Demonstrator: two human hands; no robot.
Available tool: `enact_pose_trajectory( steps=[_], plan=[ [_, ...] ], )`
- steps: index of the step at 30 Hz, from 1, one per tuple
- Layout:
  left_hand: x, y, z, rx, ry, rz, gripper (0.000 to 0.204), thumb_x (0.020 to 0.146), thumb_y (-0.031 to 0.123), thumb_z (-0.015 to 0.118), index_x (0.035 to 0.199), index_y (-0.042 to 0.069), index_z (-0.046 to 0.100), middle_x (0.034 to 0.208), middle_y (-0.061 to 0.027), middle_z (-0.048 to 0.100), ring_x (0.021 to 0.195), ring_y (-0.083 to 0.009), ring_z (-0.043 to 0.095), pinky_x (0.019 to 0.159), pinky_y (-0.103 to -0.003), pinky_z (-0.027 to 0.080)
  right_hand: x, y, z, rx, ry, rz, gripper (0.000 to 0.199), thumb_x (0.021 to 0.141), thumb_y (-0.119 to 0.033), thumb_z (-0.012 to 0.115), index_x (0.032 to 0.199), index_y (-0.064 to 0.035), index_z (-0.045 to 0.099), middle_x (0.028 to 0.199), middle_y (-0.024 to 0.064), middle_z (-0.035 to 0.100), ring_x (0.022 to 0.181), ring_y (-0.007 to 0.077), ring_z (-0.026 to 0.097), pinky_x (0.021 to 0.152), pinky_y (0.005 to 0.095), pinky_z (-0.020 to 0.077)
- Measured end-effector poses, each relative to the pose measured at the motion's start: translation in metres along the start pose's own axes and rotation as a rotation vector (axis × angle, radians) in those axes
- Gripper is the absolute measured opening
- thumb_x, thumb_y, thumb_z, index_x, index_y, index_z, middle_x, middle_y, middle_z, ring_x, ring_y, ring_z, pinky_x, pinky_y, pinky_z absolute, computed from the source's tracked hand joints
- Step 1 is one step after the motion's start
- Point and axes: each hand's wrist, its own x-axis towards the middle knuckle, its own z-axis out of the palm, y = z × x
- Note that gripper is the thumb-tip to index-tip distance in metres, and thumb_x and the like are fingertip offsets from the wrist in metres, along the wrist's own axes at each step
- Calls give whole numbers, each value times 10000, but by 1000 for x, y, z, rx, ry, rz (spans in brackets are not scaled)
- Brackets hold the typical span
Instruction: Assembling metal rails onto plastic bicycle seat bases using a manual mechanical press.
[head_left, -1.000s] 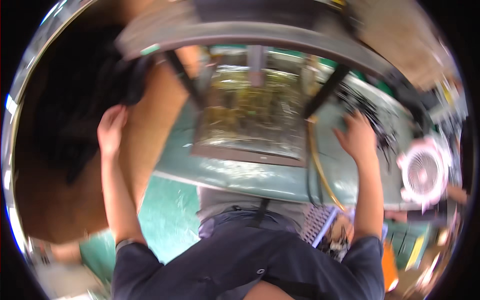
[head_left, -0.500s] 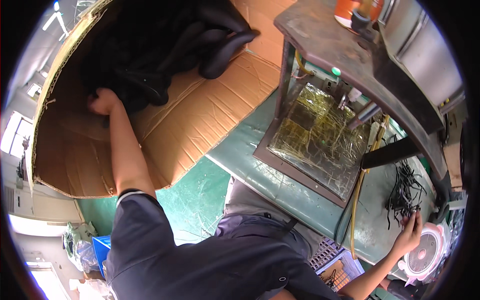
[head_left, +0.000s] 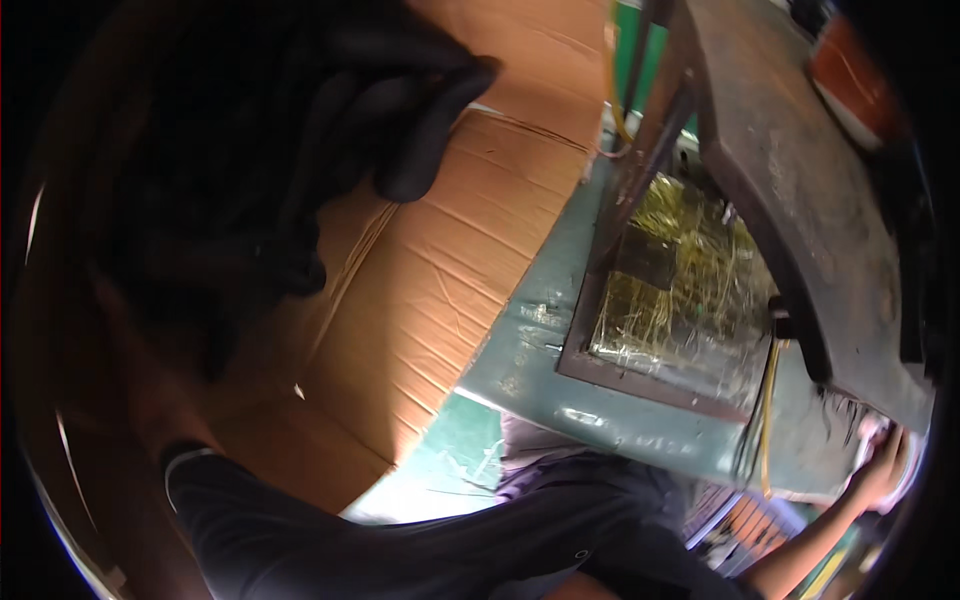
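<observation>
My left hand (head_left: 125, 325) reaches deep into a big cardboard box (head_left: 440, 270), in heavy shadow among a pile of black rubbery tubes (head_left: 300, 130). Its fingers are too dark to make out. A dark sleeve covers that arm up to the cuff (head_left: 190, 462). My right hand (head_left: 882, 465) is stretched far to the lower right and rests against a white round object (head_left: 868, 430) at the picture's rim; its grip is unclear.
A dark metal frame (head_left: 600, 300) holding a panel of yellowish tangled wires (head_left: 680, 290) stands on a green bench (head_left: 540, 350), under a rusty dark top plate (head_left: 800, 200). A yellow cable (head_left: 768, 400) hangs down by it. An orange object (head_left: 850, 70) lies at the top right.
The view has swung left and closer to the box. My left hand has gone deeper among the black tubes; my right hand stays by the white round object.
</observation>
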Motion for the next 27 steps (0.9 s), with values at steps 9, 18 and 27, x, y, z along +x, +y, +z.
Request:
enact_pose_trajectory(
  steps=[9,18,27],
  plan=[
    [146,316,104,-562,-84,21,806,1153,594,385,1726,37,285,1769,-171,335,1621,-297,342,1335,-432,279,-89,72,95,831,75,892,118,1043,4,572,991,34,674,956,114,675,847,243,612,917,389,592],
    [104,256,104,-755,-266,-288,822,1142,600,406,1723,29,293,1767,-176,335,1624,-305,333,1335,-438,276,-145,29,136,-206,-199,505,396,1076,-313,641,1279,14,738,1079,197,750,936,279,718,875,399,611],
    [31,175,89,-973,-402,-664,839,1131,605,426,1719,20,301,1766,-180,336,1628,-314,324,1334,-445,273,-121,99,148,-179,-70,468,392,1083,-309,637,1256,27,741,1073,164,755,945,253,697,887,387,583]
  ],
)
